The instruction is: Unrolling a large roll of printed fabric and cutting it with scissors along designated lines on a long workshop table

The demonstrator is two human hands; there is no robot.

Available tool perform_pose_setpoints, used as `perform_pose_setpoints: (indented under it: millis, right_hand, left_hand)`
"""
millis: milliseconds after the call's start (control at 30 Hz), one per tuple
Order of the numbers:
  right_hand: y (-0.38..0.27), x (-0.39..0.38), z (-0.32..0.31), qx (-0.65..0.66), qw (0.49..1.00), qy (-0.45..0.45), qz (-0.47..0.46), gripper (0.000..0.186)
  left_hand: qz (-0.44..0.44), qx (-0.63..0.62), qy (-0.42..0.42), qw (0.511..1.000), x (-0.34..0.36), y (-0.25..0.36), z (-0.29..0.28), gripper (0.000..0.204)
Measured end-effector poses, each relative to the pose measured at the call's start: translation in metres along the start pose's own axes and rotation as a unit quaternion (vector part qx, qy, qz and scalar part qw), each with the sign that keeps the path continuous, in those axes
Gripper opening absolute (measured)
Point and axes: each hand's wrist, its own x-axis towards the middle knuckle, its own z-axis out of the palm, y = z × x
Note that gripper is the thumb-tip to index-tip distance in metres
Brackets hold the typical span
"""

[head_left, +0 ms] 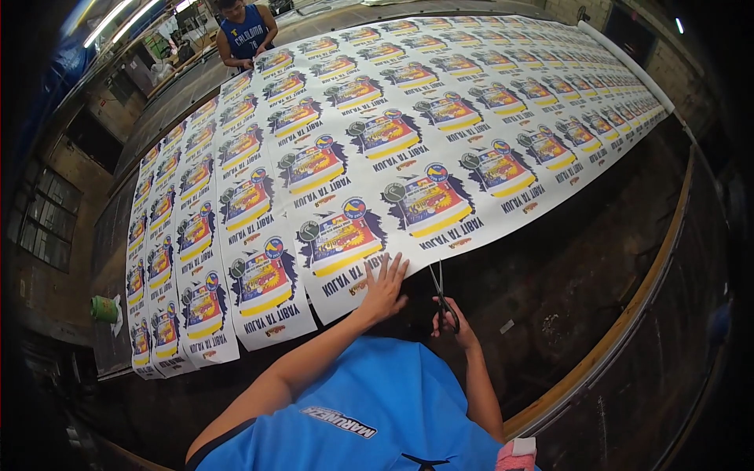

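A large white printed sheet [440, 157], covered in repeated colourful emblems, spreads over a long dark table. My left hand [384, 286] lies on it near its close edge, palm down with the fingers spread. Black-handled scissors [441, 301] are in my right hand [452, 323], fingers in the loops. Their blades point away from me, slightly parted, with the tips at the sheet's near edge. Left of my left hand, a printed strip [263, 294] lies beside the main sheet, with a dark gap between their near ends.
Further narrow strips [206, 310] lie side by side at the left. Across the table a person in a blue sleeveless top [247, 33] has both hands at the sheet's far edge. A green can-shaped object [103, 308] sits at the far left. A wooden edge [628, 302] runs along the right.
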Motion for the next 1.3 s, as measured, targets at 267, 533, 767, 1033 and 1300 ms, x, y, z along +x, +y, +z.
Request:
perform_pose_setpoints:
  millis: [267,533,767,1033,1300]
  right_hand:
    - [-0.015,0.021,0.009,-0.059,0.992,-0.037,0.107,0.051]
    - [-0.019,0.036,0.012,-0.058,0.981,0.019,0.186,0.063]
    - [-0.012,0.04,0.007,-0.051,0.984,0.022,0.168,0.061]
    - [-0.011,0.068,0.006,-0.063,0.986,0.027,0.15,0.054]
    - [-0.004,0.186,-0.018,-0.11,0.98,-0.005,0.166,0.054]
  left_hand:
    - [0.002,0.058,0.016,0.998,-0.006,-0.027,0.026,0.071]
    - [-0.003,0.05,-0.006,0.999,-0.007,-0.028,0.033,0.062]
    - [0.01,0.032,-0.051,0.998,-0.004,-0.037,0.025,0.054]
    - [0.032,-0.069,-0.09,0.993,0.0,-0.046,0.005,0.066]
    - [0.019,-0.255,-0.198,0.946,0.018,-0.061,-0.032,0.048]
